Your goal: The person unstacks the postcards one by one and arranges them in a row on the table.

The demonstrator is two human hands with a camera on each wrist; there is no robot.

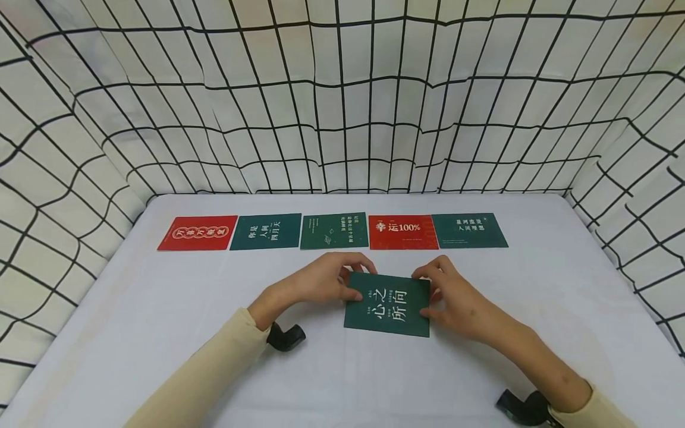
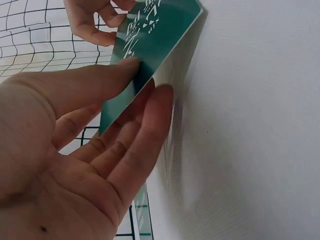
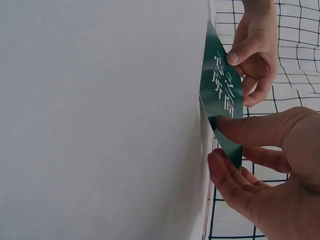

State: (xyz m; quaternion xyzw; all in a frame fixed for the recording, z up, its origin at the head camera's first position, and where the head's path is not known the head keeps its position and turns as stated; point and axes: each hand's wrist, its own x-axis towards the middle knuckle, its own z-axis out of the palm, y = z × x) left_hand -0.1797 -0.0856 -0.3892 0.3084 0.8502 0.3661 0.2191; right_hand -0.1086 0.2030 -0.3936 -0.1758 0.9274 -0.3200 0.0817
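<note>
A dark green card (image 1: 387,309) with large white Chinese characters is held between both hands, in front of a row of cards. My left hand (image 1: 334,278) pinches its left edge, thumb on the printed face and fingers behind. At the opposite edge my right hand (image 1: 457,300) pinches it the same way. In the left wrist view the green card (image 2: 150,45) is tilted, its lower edge close to the white cloth. The right wrist view shows both thumbs on the face of the card (image 3: 220,85); its back is hidden.
Several cards lie in a row across the table's far part: a red card (image 1: 198,233) at left, two green cards, a second red card (image 1: 404,241), and a green card (image 1: 470,230) at right. A white cloth covers the table (image 1: 160,333). Black netting (image 1: 342,83) hangs around it.
</note>
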